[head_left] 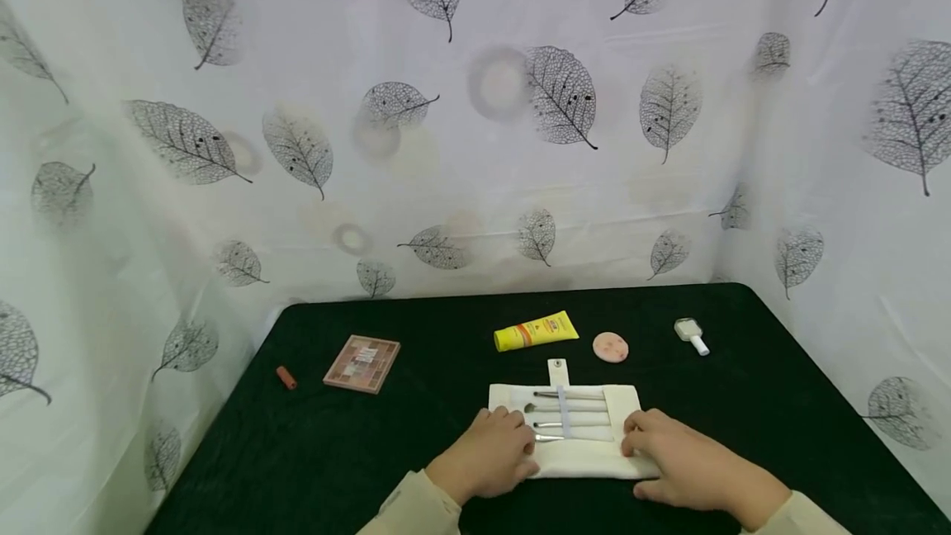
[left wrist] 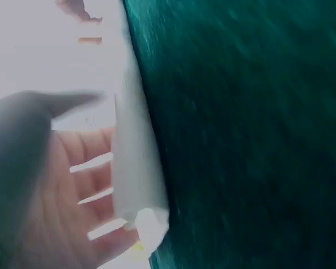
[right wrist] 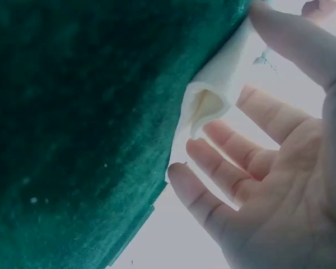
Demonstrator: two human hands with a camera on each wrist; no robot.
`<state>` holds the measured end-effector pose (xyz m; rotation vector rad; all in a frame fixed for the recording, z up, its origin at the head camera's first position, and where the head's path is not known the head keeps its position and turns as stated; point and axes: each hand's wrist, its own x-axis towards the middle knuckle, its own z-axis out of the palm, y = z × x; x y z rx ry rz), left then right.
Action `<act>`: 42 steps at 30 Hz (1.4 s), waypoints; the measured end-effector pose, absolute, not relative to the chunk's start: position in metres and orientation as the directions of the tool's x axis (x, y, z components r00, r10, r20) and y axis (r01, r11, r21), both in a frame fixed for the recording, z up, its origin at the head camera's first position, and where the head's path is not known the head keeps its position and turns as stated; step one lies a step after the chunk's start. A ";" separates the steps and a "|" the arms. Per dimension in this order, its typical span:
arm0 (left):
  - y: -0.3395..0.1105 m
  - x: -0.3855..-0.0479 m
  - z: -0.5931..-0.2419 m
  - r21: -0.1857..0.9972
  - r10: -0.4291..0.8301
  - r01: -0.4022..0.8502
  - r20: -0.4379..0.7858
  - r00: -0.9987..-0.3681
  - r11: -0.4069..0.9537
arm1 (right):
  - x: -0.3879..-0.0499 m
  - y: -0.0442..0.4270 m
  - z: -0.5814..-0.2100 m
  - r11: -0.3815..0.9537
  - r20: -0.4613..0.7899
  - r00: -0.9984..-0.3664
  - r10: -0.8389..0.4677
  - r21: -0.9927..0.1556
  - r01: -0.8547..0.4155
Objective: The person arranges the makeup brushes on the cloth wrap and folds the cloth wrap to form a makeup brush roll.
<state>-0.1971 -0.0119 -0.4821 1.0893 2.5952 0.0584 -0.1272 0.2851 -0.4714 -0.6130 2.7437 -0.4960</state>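
A white makeup brush roll lies unfolded on the dark green cloth, its near edge rolled into a tube. Several makeup brushes sit in it under a grey strap. At its left near corner rests my left hand; in the left wrist view the fingers lie relaxed behind the tube, which hides their tips. By the right near corner is my right hand, fingers spread and loosely bent. The right wrist view shows these fingers beside the tube's open end, with the thumb apart from them.
Behind the roll lie a yellow tube, a round pink puff and a small white-handled item. To the left are an eyeshadow palette and a small reddish-brown stick. A leaf-print curtain surrounds the table.
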 end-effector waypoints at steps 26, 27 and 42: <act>0.019 -0.233 -0.479 0.165 0.736 0.718 -0.139 -0.662 0.677 | -0.198 0.281 -0.458 0.916 -0.279 -0.931 -0.236 -0.384 -0.117; 0.021 -0.232 -0.480 0.180 0.753 0.731 -0.137 -0.644 0.658 | -0.201 0.275 -0.454 0.921 -0.294 -0.928 -0.230 -0.373 -0.110; 0.041 -0.232 -0.483 0.320 0.733 0.674 -0.113 -0.671 0.666 | -0.255 0.213 -0.464 0.893 -0.367 -0.908 -0.201 -0.450 -0.015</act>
